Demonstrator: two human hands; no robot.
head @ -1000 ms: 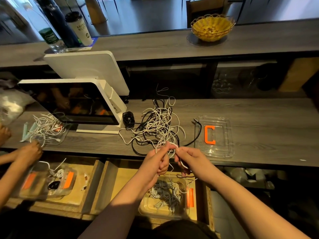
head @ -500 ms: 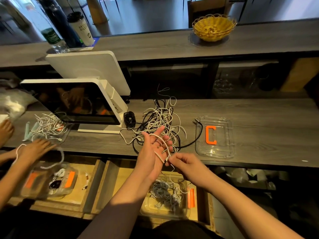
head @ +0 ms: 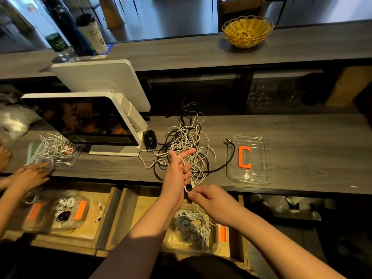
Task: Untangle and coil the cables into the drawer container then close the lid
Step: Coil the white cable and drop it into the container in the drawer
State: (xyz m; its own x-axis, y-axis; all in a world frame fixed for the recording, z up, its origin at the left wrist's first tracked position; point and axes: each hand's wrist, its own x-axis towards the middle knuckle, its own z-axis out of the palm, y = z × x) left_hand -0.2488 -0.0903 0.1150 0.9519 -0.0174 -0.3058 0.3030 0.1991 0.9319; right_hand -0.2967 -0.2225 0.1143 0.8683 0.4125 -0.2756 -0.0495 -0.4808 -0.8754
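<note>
Here the left hand (head: 177,176) is raised over the front edge of the desk (head: 302,150), its index finger pointing forward and a white cable (head: 186,189) looped around its fingers (head: 186,155), which are curled round it. The right hand (head: 213,200) is just below and to the right, its thumb and forefinger pinching the cable's lower end; the exact point of the pinch is small and hard to make out, so it may be the plug it grips. Behind the hands lies the tangled pile of cables (head: 185,146), white and black strands mixed, with a small coiled black cable (head: 150,138) just beside the white monitor stand (head: 120,146). A black cable end reaches to the clear lid (head: 259,174), which lies flat on the desk to the right and carries an orange C-shaped clip (head: 244,157). Below the desk the drawer (head: 138,210) stands open, and in it the clear container (head: 173,244) holds coiled white-grey cables (head: 191,224). At far left another person's hand (head: 30,176) rests at a second tray of white cables (head: 56,150). A yellow wicker basket (head: 247,32) sits on the upper shelf.
</note>
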